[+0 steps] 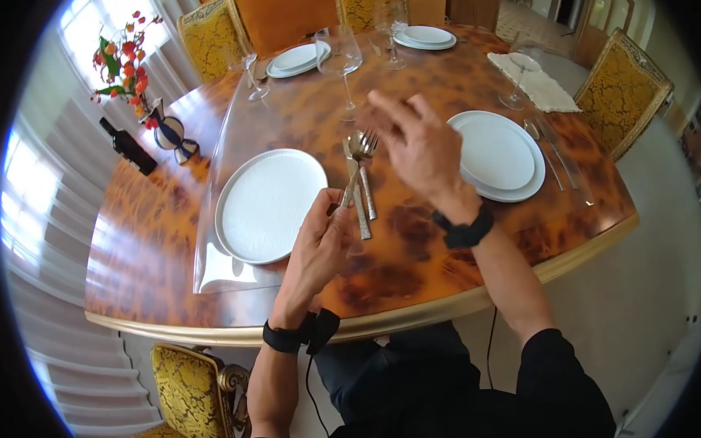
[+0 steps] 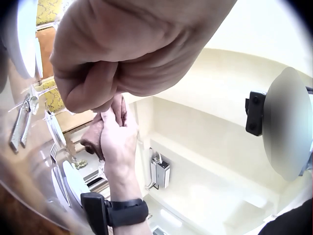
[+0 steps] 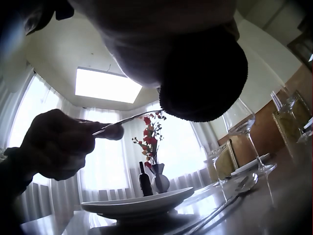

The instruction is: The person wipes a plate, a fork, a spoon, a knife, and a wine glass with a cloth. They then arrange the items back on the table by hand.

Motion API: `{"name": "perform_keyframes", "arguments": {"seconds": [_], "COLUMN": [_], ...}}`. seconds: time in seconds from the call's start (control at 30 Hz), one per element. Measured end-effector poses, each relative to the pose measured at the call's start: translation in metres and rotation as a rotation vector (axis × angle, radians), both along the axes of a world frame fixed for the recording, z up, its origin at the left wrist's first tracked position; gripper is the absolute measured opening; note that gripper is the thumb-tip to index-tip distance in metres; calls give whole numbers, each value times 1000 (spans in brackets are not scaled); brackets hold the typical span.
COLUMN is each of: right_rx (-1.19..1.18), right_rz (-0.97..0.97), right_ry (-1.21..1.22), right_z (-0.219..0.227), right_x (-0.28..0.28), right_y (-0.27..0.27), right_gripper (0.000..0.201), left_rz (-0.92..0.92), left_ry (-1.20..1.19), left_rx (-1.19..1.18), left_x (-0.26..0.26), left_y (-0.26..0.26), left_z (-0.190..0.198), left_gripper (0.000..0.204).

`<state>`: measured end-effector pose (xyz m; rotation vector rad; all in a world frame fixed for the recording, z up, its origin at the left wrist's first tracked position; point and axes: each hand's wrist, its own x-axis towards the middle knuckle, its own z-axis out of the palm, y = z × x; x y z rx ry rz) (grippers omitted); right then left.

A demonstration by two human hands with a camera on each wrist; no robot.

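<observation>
My left hand (image 1: 323, 237) pinches the handle of a fork (image 1: 368, 145), whose tines point away over the table. Beneath it on the tabletop lie a knife (image 1: 363, 223) and a spoon (image 2: 33, 104), side by side. My right hand (image 1: 426, 148) is raised just beyond the fork, blurred in the head view. Its fingers hold a brown folded piece that looks like cloth (image 2: 93, 134); in the right wrist view this cloth (image 3: 208, 73) is a dark, ribbed-edged shape overlapping the fork's end. A white plate (image 1: 270, 208) stands left of the fork.
Stacked white plates (image 1: 496, 151) with a spoon and knife (image 1: 557, 153) are at right. Wine glasses (image 1: 339, 52) stand farther back, near more plates (image 1: 425, 35). A dark bottle (image 1: 129, 148) and a flower vase (image 1: 168, 131) stand left. A beige cloth mat (image 1: 537, 83) lies far right.
</observation>
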<state>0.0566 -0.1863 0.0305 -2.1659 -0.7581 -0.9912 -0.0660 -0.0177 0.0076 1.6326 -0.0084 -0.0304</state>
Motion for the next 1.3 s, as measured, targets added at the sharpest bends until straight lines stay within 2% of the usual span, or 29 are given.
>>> {"name": "perform_keyframes", "arguments": {"seconds": [0.03, 0.07, 0.17, 0.23, 0.3, 0.4, 0.43, 0.5, 0.53, 0.6, 0.67, 0.73, 0.83, 0.93, 1.0, 1.07, 1.17, 1.23, 1.3], "right_rx": [31, 32, -93, -18, 35, -44, -69, -113, -56, 14, 67, 134, 220, 286, 334, 333, 293, 302, 317], "right_rz": [-30, 63, 157, 28, -14, 101, 85, 45, 17, 2, -7, 49, 153, 235, 281, 291, 298, 295, 293], "right_ry": [35, 58, -36, 44, 14, 93, 98, 99, 180, 140, 157, 155, 160, 195, 275, 327, 286, 275, 298], "right_z": [2, 2, -9, -7, -7, -4, -6, -9, -10, -16, -17, -21, -26, -31, -27, -24, -29, -27, -27], "right_x": [4, -2, -28, -16, -2, -24, -24, -23, -15, 5, 11, 13, 17, 18, 11, 6, 10, 6, 5], "right_y": [1, 5, 18, 15, 6, 10, 12, 10, 8, 0, -5, -7, -12, -19, -20, -21, -21, -23, -24], "right_gripper": [49, 49, 46, 52, 51, 48, 48, 47, 47, 44, 41, 41, 41, 40, 39, 39, 39, 40, 41], "left_rz": [2, 12, 46, 20, -14, -27, -30, 1, 23, 87, 111, 149, 175, 98, 121, 174, 24, 169, 464], "left_ry": [22, 14, 28, 20, -4, 15, 34, -34, -68, -50, -112, -209, -199, -162, -405, -453, -210, -125, -252], "left_rx": [-3, -9, -98, -128, -124, -173, -189, -94, -50, 55, 263, 496, 545, 702, 992, 946, 971, 901, 1063], "left_x": [-3, -5, -9, -7, 0, 4, 6, 15, 20, 29, 56, 70, 75, 73, 76, 66, 30, 4, -8], "left_y": [6, 7, 8, 10, 12, 12, 11, 7, 4, -7, -7, -12, -25, -33, -34, -35, -24, 1, 52], "left_z": [0, 2, 9, 2, -8, -6, -5, -16, -24, -26, -65, -72, -70, -64, -78, -67, -28, -7, 5], "left_gripper": [15, 15, 15, 14, 14, 14, 14, 16, 16, 18, 20, 25, 21, 21, 28, 34, 28, 24, 22]}}
